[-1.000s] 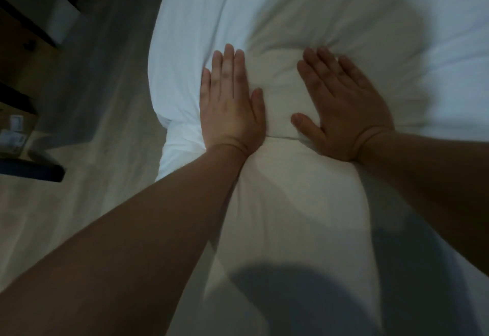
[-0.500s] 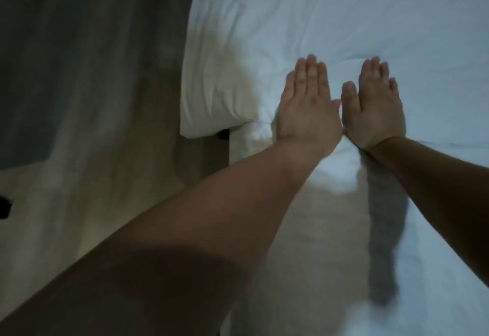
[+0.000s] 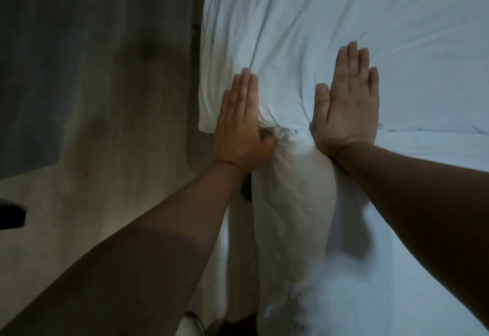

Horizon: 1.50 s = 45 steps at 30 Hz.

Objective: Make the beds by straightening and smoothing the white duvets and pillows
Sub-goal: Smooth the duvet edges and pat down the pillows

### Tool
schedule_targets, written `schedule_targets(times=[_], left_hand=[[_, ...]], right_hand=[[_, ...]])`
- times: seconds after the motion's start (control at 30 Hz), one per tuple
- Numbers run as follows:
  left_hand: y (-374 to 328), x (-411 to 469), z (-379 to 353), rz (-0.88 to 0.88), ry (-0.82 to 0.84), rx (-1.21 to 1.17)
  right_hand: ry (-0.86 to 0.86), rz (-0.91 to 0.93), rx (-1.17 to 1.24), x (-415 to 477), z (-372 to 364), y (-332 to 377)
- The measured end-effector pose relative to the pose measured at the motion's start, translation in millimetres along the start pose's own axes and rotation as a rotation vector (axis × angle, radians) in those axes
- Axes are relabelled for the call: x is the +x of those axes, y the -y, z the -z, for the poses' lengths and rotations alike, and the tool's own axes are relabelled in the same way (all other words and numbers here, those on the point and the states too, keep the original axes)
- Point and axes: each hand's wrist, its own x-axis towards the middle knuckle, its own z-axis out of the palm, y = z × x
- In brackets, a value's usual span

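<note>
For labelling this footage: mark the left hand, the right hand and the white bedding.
left hand (image 3: 239,126): head view, back of the hand.
right hand (image 3: 346,108): head view, back of the hand.
white bedding (image 3: 330,12): head view, creased top surface beyond the fingertips.

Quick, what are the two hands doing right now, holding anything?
Left hand: open, straight fingers pressing the wrinkled white cloth bedding, holding nothing.
Right hand: open, flat on the same bedding, holding nothing.
</note>
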Motion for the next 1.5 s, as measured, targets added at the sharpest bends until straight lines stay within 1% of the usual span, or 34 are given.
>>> schedule_targets(times=[0.1,0.2,0.27,0.4,0.5,0.57,0.6,0.63,0.7,0.73,0.77,0.93,1.03,1.1,1.17,1.3,1.4,1.5], left_hand=[[17,2,-13,0.192,-0.020,-0.006],[30,8,-16,0.234,0.002,-0.047],[43,7,-10,0.219,0.033,-0.056],[67,1,16,0.159,0.077,0.061],[77,5,50,0.045,0.058,0.154],[81,6,73,-0.004,0.078,0.184],[81,7,80,-0.023,0.085,0.185],[81,7,86,-0.042,0.082,0.193],[83,10,92,-0.084,0.076,0.208],[84,12,93,-0.103,0.082,0.208],[85,12,93,-0.123,0.082,0.200],[96,9,88,-0.294,-0.029,0.216],[100,9,81,-0.251,-0.066,0.185],[103,8,80,-0.233,-0.035,0.151],[103,10,80,-0.207,-0.003,0.137],[105,14,74,-0.168,0.015,0.100],[107,14,71,-0.151,0.072,0.079],[112,15,69,-0.168,0.085,0.102]], right_hand=[[-0.013,0.006,0.005,-1,-6,-4],[-0.024,0.009,0.003,-1,-10,-5],[-0.019,0.011,0.007,-1,-10,-6],[0.002,0.009,0.018,-3,-7,-6],[0.024,-0.013,0.037,-1,5,0],[0.073,-0.033,0.039,2,22,9],[0.115,-0.016,0.032,0,32,16],[0.160,0.044,0.025,-1,39,24],[0.246,0.238,-0.061,-3,44,50],[0.255,0.308,-0.118,-3,39,62],[0.242,0.336,-0.149,-1,29,74],[0.160,0.345,-0.265,19,-21,116],[0.085,0.374,-0.236,20,-31,127],[0.035,0.427,-0.220,19,-35,128],[0.023,0.452,-0.210,19,-37,132],[0.090,0.430,-0.178,23,-41,150],[0.203,0.388,-0.207,23,-41,163],[0.234,0.403,-0.212,22,-42,175]])
